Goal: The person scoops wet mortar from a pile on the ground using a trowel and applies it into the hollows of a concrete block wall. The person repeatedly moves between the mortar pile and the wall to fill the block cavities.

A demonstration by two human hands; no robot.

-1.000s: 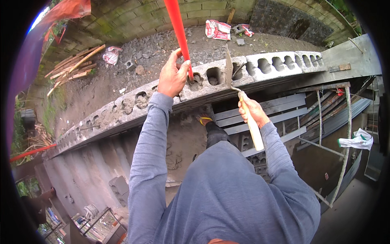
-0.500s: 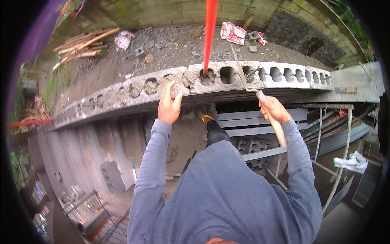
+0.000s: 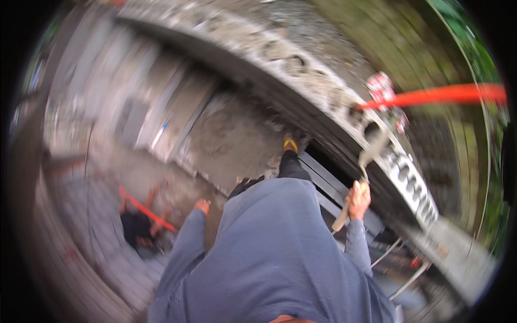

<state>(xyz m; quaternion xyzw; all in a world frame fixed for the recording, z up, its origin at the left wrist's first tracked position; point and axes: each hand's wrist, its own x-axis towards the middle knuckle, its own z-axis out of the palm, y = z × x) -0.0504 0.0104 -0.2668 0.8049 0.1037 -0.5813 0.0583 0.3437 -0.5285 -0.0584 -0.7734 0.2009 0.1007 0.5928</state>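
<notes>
My right hand (image 3: 358,200) is wrapped round the wooden handle of a trowel (image 3: 340,217). The trowel's narrow blade points up and away from me, over the top of a hollow-block wall (image 3: 301,81). Low at my left side hangs my left hand (image 3: 202,207), well apart from the wall. Motion smears its fingers, and I see nothing held in it. A red bar (image 3: 431,97) rises from one of the open holes in the blocks, beyond the trowel.
Below on the left, another person (image 3: 141,229) in dark clothes is beside a red bar (image 3: 148,209). My foot (image 3: 291,144) in a yellow-strapped sandal stands on a rough grey surface. Grey planks (image 3: 323,175) lie beside it. A red and white sack (image 3: 381,89) lies beyond the wall.
My view has swung left, so the wall now slants down to the right. My left hand has dropped from beside the wall to my side. The trowel stays in my right hand.
</notes>
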